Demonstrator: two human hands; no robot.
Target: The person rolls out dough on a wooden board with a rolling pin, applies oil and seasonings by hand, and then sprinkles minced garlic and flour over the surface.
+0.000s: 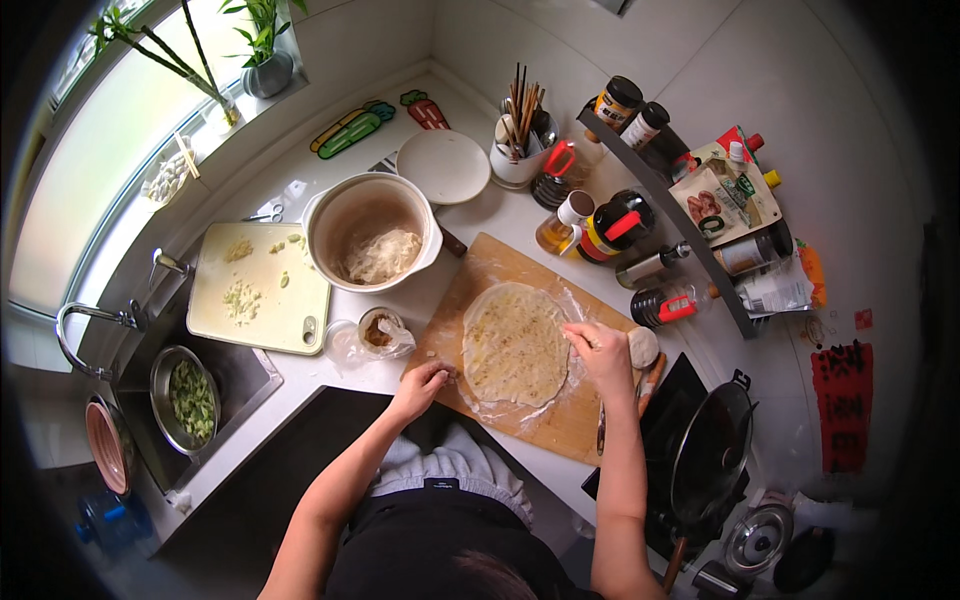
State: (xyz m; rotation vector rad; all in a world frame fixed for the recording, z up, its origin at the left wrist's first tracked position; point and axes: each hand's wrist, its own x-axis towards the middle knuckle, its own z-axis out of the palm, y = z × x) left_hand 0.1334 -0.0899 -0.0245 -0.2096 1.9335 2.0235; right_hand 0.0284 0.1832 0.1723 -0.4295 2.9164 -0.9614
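Note:
A flat round of rolled dough [516, 345], dotted with brownish seasoning, lies on a floured wooden board [487, 262]. My right hand [600, 351] hovers at the dough's right edge, fingertips pinched together; whether anything is between them cannot be told. At the board's left edge rests my left hand [422, 386], its fingers curled, with small dough bits by the fingertips. A ball of dough [643, 347] sits beyond my right wrist, beside a rolling pin [652, 384] partly hidden by the forearm. Left of the board stands a small jar [381, 328] of brown powder with plastic wrap.
A white pot [373, 230] with dough stands behind the jar, near a white plate [442, 166]. Chopped bits lie on a cutting board [259, 289]. A metal bowl of chopped greens [191, 401] is in the sink. Bottles [562, 223] line the back right; a wok [711, 454] is at right.

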